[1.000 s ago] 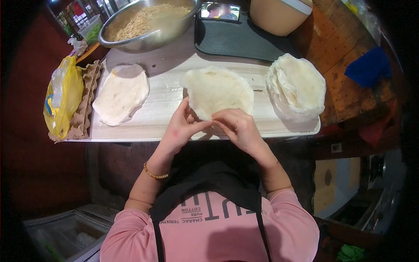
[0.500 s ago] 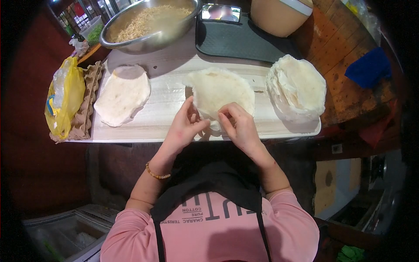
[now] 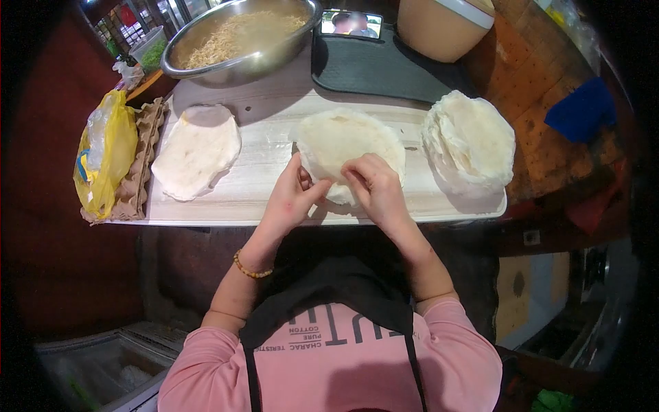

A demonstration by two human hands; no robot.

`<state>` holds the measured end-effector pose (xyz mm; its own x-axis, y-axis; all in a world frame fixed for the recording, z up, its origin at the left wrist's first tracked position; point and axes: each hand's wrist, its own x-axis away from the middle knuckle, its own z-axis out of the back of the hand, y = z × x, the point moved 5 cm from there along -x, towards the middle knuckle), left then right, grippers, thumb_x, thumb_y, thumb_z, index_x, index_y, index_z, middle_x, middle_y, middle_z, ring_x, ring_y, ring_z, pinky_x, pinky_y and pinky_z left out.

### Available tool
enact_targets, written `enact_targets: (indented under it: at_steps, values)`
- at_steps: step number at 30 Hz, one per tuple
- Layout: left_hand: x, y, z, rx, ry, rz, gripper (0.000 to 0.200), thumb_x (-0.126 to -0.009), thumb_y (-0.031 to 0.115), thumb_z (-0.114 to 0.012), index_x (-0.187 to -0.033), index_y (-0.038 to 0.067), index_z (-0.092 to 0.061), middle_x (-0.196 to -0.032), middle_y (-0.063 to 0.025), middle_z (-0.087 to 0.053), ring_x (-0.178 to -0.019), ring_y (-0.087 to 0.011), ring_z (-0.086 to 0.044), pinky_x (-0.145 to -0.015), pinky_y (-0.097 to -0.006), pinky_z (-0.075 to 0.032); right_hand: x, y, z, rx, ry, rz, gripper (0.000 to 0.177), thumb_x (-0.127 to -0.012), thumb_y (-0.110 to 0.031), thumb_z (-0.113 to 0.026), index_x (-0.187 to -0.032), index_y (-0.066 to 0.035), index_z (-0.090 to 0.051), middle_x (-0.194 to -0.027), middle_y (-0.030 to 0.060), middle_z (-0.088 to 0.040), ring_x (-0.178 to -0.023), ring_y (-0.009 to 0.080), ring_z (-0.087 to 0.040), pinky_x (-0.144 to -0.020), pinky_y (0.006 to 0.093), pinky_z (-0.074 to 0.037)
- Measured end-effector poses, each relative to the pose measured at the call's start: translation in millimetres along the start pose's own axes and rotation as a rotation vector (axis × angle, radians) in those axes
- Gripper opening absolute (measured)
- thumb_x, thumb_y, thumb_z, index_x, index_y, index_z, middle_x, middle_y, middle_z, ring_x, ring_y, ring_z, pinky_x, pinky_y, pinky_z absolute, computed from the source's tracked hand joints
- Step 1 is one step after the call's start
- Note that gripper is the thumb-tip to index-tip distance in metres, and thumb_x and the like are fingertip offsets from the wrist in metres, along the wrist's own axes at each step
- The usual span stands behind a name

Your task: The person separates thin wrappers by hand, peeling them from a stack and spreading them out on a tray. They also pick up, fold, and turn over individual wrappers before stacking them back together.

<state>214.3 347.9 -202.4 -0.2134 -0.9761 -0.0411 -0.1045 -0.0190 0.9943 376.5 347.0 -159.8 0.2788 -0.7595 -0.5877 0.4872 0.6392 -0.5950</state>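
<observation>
A thin, pale, round dough sheet [image 3: 350, 130] lies on the board before me. My left hand [image 3: 290, 196] is at its near left edge, thumb and fingers drawn together on the rim. My right hand [image 3: 376, 185] pinches the sheet near its front edge, fingers bunched. Between the two hands the near edge is slightly puckered. To the left lies a flat pile of whiter round sheets [image 3: 198, 151]. On the right stands a thicker stack of ragged-edged sheets [image 3: 477, 137].
A steel bowl [image 3: 264, 66] of shredded food stands at the back left, beside a dark tray [image 3: 371, 72] with a lit phone [image 3: 351, 25] on it. A tan bucket [image 3: 439, 31] stands behind. At the left are an egg carton [image 3: 143, 151] and a yellow plastic bag [image 3: 117, 158].
My right hand has moved slightly up and left over the sheet, nearer my left thumb. My left thumb has lifted a little. The whole view has shifted slightly.
</observation>
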Motion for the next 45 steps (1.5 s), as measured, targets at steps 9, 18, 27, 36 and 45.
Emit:
enact_targets:
  at_steps: [9,18,27,36,45]
  values:
    - [5,0,12,-0.004,0.024,0.035,0.057,-0.087,-0.001,-0.062,-0.138,-0.004,-0.036,-0.097,-0.0075,-0.062,-0.077,-0.0086,-0.060,-0.063,-0.0240,-0.051,-16,19,18,0.098,0.133,-0.056,0.005,-0.087,-0.003,-0.065,-0.089,0.001,-0.066,-0.080,0.0120,-0.062,-0.069,0.0245,-0.061,-0.064,0.0323,-0.048]
    - [24,10,28,-0.089,0.014,0.103,0.065,-0.087,0.000,-0.063,-0.144,-0.004,-0.030,-0.085,-0.0040,-0.058,-0.070,-0.0073,-0.056,-0.062,-0.0225,-0.049,-27,32,40,0.032,0.185,-0.227,0.009,-0.086,-0.005,-0.064,-0.092,0.002,-0.066,-0.086,0.0159,-0.065,-0.076,0.0306,-0.064,-0.069,0.0371,-0.050]
    - [36,28,30,-0.338,-0.049,0.061,0.070,-0.078,0.000,-0.059,-0.146,0.004,-0.040,-0.077,0.0025,-0.046,-0.067,-0.0070,-0.045,-0.062,-0.0219,-0.040,-22,32,41,-0.026,-0.035,-0.243,0.014,-0.085,-0.006,-0.067,-0.097,0.001,-0.067,-0.082,0.0112,-0.067,-0.072,0.0185,-0.063,-0.068,0.0284,-0.050]
    - [15,26,11,-0.602,0.201,-0.371,0.040,-0.090,0.008,-0.064,-0.128,-0.001,-0.055,-0.090,0.0007,-0.056,-0.077,-0.0057,-0.052,-0.067,-0.0223,-0.044,-18,-11,-3,0.025,-0.061,-0.002,0.011,-0.088,-0.012,-0.067,-0.095,-0.004,-0.065,-0.077,0.0133,-0.064,-0.070,0.0276,-0.063,-0.062,0.0359,-0.050]
    - [10,26,6,-0.322,0.407,-0.320,0.015,-0.094,0.012,-0.062,-0.099,-0.002,-0.064,-0.067,-0.0130,-0.060,-0.054,-0.0178,-0.055,-0.051,-0.0299,-0.042,-22,-15,12,0.145,0.108,-0.077,0.009,-0.089,-0.015,-0.064,-0.092,-0.007,-0.061,-0.078,0.0142,-0.064,-0.073,0.0346,-0.063,-0.066,0.0423,-0.048]
